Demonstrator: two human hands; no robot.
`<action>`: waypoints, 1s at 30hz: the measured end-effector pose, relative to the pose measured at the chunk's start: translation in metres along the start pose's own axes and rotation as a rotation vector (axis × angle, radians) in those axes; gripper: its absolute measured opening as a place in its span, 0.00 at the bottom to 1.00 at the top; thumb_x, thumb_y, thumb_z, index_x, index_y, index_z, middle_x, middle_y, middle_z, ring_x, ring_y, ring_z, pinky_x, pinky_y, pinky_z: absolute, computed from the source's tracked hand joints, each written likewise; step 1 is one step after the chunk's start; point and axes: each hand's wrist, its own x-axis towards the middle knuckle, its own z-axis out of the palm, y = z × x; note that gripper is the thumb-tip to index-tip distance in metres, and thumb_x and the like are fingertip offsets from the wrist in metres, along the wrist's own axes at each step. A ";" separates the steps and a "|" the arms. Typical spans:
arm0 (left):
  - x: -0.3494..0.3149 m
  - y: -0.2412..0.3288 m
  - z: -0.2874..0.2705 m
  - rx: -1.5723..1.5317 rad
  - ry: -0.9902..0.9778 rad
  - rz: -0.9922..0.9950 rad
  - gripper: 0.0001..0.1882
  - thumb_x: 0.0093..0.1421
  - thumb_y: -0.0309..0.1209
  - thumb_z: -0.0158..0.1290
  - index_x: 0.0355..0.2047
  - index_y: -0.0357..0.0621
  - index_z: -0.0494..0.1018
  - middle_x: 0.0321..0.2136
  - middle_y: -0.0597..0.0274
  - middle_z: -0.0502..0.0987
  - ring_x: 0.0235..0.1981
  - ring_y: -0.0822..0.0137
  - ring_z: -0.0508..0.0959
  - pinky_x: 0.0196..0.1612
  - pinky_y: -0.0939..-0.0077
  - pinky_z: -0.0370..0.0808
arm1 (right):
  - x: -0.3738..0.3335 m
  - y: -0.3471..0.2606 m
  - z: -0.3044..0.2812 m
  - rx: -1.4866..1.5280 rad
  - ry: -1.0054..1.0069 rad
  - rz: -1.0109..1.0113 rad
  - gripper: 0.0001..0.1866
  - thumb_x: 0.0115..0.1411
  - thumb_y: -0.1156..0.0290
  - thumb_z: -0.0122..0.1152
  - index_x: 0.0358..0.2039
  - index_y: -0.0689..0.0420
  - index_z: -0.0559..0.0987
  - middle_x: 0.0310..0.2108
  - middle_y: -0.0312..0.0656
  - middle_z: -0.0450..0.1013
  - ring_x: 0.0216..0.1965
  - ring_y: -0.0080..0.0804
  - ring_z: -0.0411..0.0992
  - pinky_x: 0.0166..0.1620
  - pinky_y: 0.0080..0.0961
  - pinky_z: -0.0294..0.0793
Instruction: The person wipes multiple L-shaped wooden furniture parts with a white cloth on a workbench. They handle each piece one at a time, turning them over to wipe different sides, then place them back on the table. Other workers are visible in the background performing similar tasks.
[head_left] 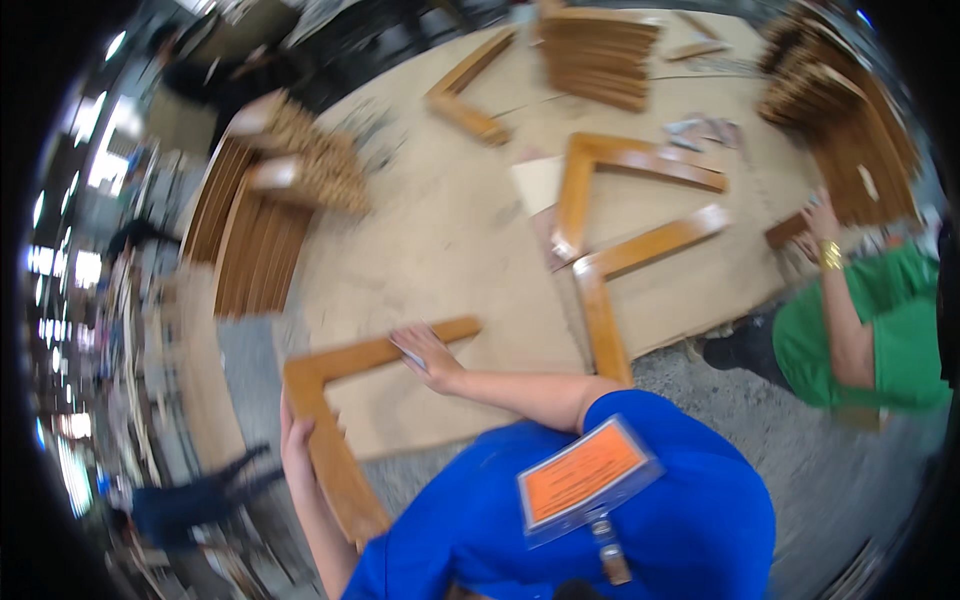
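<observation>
An L-shaped wooden frame piece (345,362), brown and glossy, rests partly on the table in front of me, one leg reaching down toward my body. My left hand (298,440) is wrapped around that near leg, fingertips showing on its inner side. On the far leg lies my right hand (430,358), fingers pressed over the top. Under those fingers shows the edge of a small grey-blue piece that looks like folded sandpaper. To the right, two more L-shaped frame pieces lie close together, an upper one (575,195) and a lower one (650,245).
Stacked wooden pieces (262,245) stand at the table's left edge; another stack (600,60) is at the back. A co-worker's hand (820,220) touches wood beside the right-hand stack (860,170). Grey scraps (700,132) and another L-shaped piece (465,85) lie on the cardboard-covered table (430,240).
</observation>
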 end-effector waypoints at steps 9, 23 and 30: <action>0.009 -0.004 -0.003 0.060 -0.043 0.012 0.42 0.48 0.32 0.45 0.66 0.49 0.50 0.49 0.51 0.68 0.35 0.59 0.77 0.30 0.68 0.79 | 0.022 -0.011 0.007 0.228 -0.002 0.254 0.27 0.57 0.70 0.53 0.58 0.39 0.71 0.59 0.41 0.66 0.58 0.40 0.62 0.63 0.39 0.56; 0.012 -0.003 -0.008 0.086 0.008 -0.028 0.41 0.48 0.30 0.44 0.67 0.50 0.50 0.47 0.50 0.68 0.36 0.56 0.77 0.31 0.65 0.79 | 0.016 -0.011 0.003 0.250 0.028 0.289 0.22 0.57 0.72 0.55 0.54 0.51 0.74 0.57 0.42 0.68 0.60 0.40 0.62 0.64 0.39 0.57; 0.016 -0.013 -0.031 0.092 -0.020 -0.061 0.39 0.51 0.34 0.48 0.65 0.52 0.52 0.44 0.53 0.69 0.39 0.58 0.77 0.33 0.66 0.79 | 0.002 -0.002 -0.014 0.227 0.057 -0.147 0.22 0.60 0.70 0.51 0.56 0.54 0.71 0.57 0.42 0.67 0.60 0.42 0.61 0.64 0.40 0.56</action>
